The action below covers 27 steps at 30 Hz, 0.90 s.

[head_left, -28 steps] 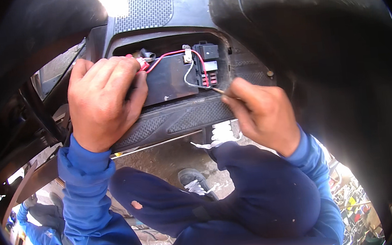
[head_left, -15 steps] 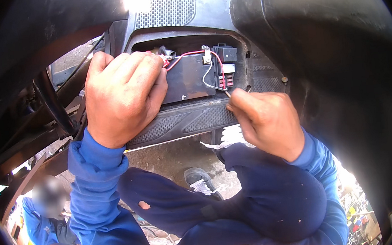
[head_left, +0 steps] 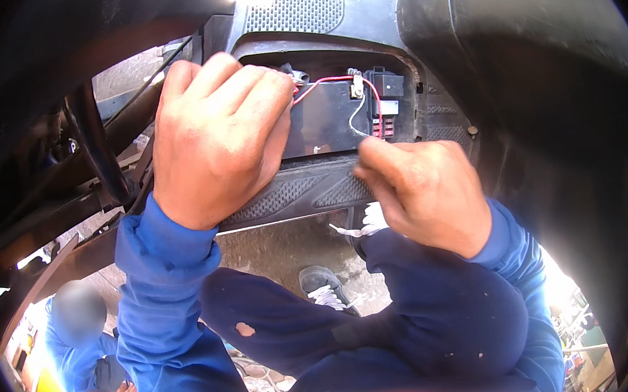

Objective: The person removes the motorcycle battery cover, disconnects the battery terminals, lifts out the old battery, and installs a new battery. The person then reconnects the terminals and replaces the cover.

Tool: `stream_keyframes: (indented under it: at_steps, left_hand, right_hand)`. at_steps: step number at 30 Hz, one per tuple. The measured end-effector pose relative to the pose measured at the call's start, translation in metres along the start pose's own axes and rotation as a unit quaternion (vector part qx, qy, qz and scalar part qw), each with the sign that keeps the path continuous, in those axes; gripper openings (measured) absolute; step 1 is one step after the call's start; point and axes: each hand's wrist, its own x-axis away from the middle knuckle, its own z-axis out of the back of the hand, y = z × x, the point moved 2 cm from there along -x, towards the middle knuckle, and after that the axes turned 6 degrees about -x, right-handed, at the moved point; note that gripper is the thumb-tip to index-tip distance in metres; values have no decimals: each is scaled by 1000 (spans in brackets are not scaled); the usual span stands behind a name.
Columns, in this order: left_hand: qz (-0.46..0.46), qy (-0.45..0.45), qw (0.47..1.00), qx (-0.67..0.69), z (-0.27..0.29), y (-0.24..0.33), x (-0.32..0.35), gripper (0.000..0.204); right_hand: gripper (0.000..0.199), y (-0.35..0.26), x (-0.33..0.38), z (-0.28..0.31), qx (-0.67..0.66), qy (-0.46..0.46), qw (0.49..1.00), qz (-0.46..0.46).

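Note:
A black battery [head_left: 326, 123] sits in the open compartment of a scooter's floorboard. My left hand [head_left: 222, 140] is closed over the battery's left end, and whatever its fingers hold is hidden. From beside those fingers a thin red wire [head_left: 331, 79] arches right past a terminal [head_left: 357, 86] and bends down to my right hand. A thin white wire [head_left: 352, 123] drops from the terminal to the same place. At the compartment's near edge, my right hand [head_left: 423, 189] pinches the lower ends of both wires; its fingertips cover them.
A black fuse box [head_left: 386, 85] with small red fuses stands right of the battery. Textured floorboard [head_left: 296, 5] surrounds the compartment. The dark seat-side body [head_left: 517, 33] rises at right, a black frame tube [head_left: 94, 149] at left. Another person [head_left: 81, 332] sits at lower left.
The scooter and compartment have shifted right in the picture. My right hand sits further left against the compartment, its fingertips now covering the wire ends. My left hand stays closed.

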Motion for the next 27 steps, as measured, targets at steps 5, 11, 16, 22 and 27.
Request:
stream_keyframes:
  at_steps: [5, 11, 16, 22, 27]
  left_hand:
    - [7, 15, 1000, 1, -5, 2, -2, 21]
    - [23, 3, 1000, -5, -1, 1, -4, 23]
    - [22, 5, 1000, -4, 1, 1, -5, 21]
    - [21, 6, 1000, -13, 0, 5, -3, 18]
    - [21, 2, 1000, -12, 3, 6, -4, 21]
  right_hand:
    - [16, -8, -15, -13, -73, 26, 996, 32]
    - [19, -2, -3, 15, -9, 49, 999, 1]
    - [19, -6, -10, 0, -8, 43, 999, 28]
    - [18, -21, -22, -21, -70, 19, 997, 36]
    - [19, -24, -34, -19, -110, 40, 991, 62]
